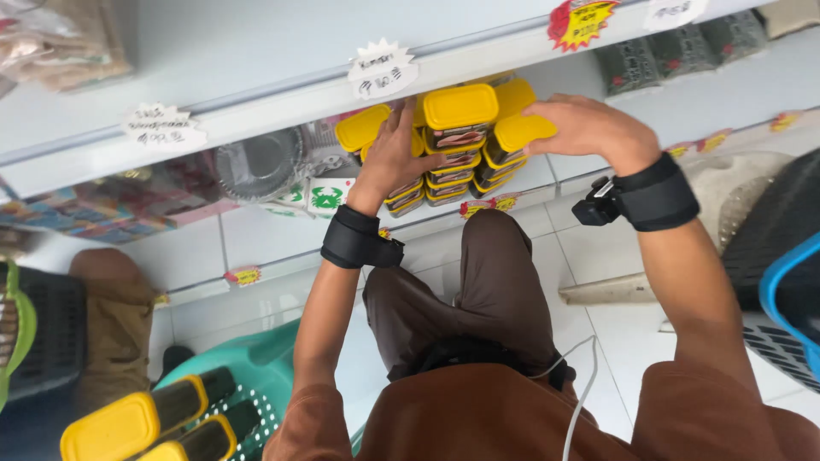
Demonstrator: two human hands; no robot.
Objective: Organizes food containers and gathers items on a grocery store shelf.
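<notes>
Several small containers with yellow lids (459, 107) stand stacked in columns on a white shelf (282, 107). My left hand (391, 158) presses flat against the left side of the stacks, fingers spread over the lids and labels. My right hand (581, 126) rests on top of the right-hand stack, fingers curled over a yellow lid (519, 130). Both wrists wear black bands. My brown trouser leg (491, 282) is below the shelf.
A teal basket (256, 376) at lower left holds more yellow-lidded containers (137, 420). Foil trays (256, 166) and colourful packs sit left on the shelf. Paper price tags (382, 68) hang on shelf edges. A blue basket (790, 299) is at right. Another person's leg (115, 316) stands left.
</notes>
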